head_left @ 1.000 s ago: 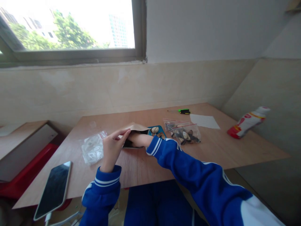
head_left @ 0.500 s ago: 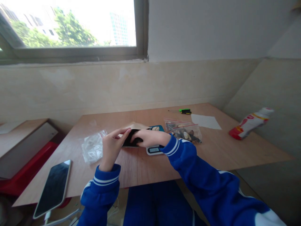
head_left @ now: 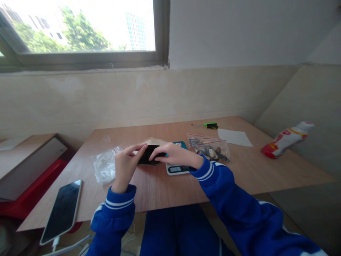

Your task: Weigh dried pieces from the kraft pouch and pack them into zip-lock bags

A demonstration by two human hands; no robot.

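Note:
Close to the middle of the table, my left hand (head_left: 127, 164) pinches the left edge of a bag (head_left: 145, 158) with a black inside and a tan outer face. Its mouth faces me. My right hand (head_left: 173, 154) is at the bag's mouth, fingers bent over the dark opening; whatever lies between its fingertips is too dark to make out. Just under my right wrist is a white digital scale (head_left: 172, 170) with a lit display. Behind that hand a blue surface (head_left: 183, 144) with a pale piece on it is partly hidden.
Clear zip bags (head_left: 213, 151) of brown and dark pieces lie right of the scale. Crumpled clear plastic bags (head_left: 105, 167) are at left, near a phone (head_left: 62, 209) on a cable. Farther back are screwdrivers (head_left: 211, 125), white paper (head_left: 234, 137) and a red-white bottle (head_left: 286, 140).
My right hand has drawn back slightly to the right and up, its fingers less deep in the bag's mouth. More of the scale's front shows. My left hand keeps its pinch.

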